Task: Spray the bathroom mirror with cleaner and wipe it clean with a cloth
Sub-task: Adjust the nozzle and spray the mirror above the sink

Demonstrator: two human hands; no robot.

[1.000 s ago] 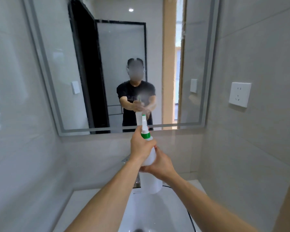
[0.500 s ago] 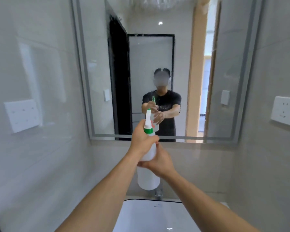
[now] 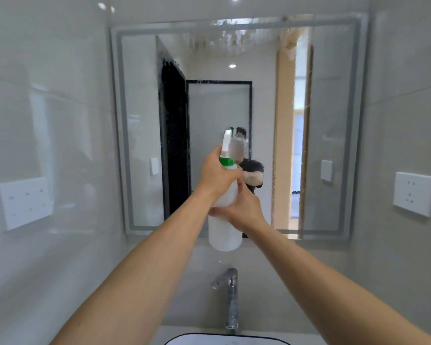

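Holding the spray bottle (image 3: 225, 235) up with both hands, dead centre in front of the mirror (image 3: 334, 120). Left hand (image 3: 215, 176) wrapped round the neck just under the green collar, likely working the trigger, though can't actually see the trigger finger. Right hand (image 3: 244, 207) curled round the body a bit lower, steadying it. Bottle's long axis near upright, tipped slightly left at the top, nozzle (image 3: 227, 135) pointing away from the hands at the glass.

Mirror straight ahead of both hands and apart from the nozzle, nothing in between. Left hand closest to the spray head, so that's the one doing the squirting. Droplets and runs already showing above the hands, along the top of the glass and down the right side; area left of the hands looks drier, so probably next in line.

Below the hands: chrome faucet (image 3: 230, 295) and the rim of the sink (image 3: 224, 341). Wall socket (image 3: 412, 196) off to the right, another plate (image 3: 25, 202) off to the left. Worth keeping the spray off those.

No cloth anywhere in view, so wiping not started by the look of it.
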